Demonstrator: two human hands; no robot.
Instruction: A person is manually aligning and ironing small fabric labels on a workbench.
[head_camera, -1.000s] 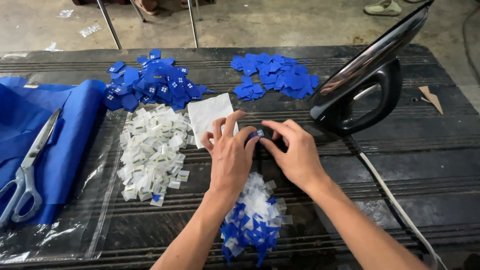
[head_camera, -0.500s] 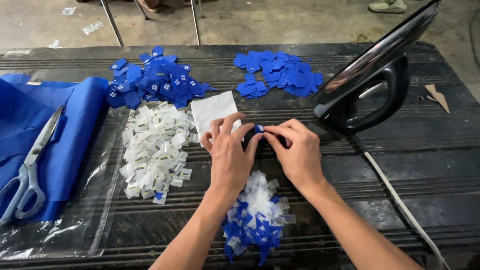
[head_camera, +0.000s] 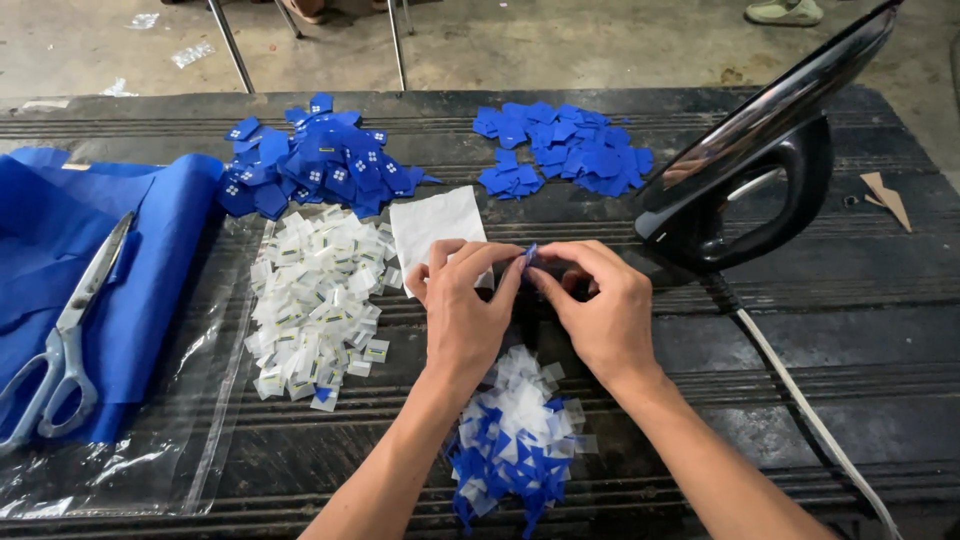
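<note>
head view, looking steeply down, close over table (head_camera: 300, 480)

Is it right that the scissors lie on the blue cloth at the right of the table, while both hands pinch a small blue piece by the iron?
Not quite: the head view shows the scissors on the blue cloth at the left. Both the left hand and right hand do pinch the small blue piece by the iron.

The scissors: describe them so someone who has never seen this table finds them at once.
Start at the folded blue cloth along the table's left edge. The scissors lie on top of it, blades pointing away from the person, pale grey handles nearest the clear plastic sheet. They are the only metal tool on that side; the black iron stands far right.
</note>
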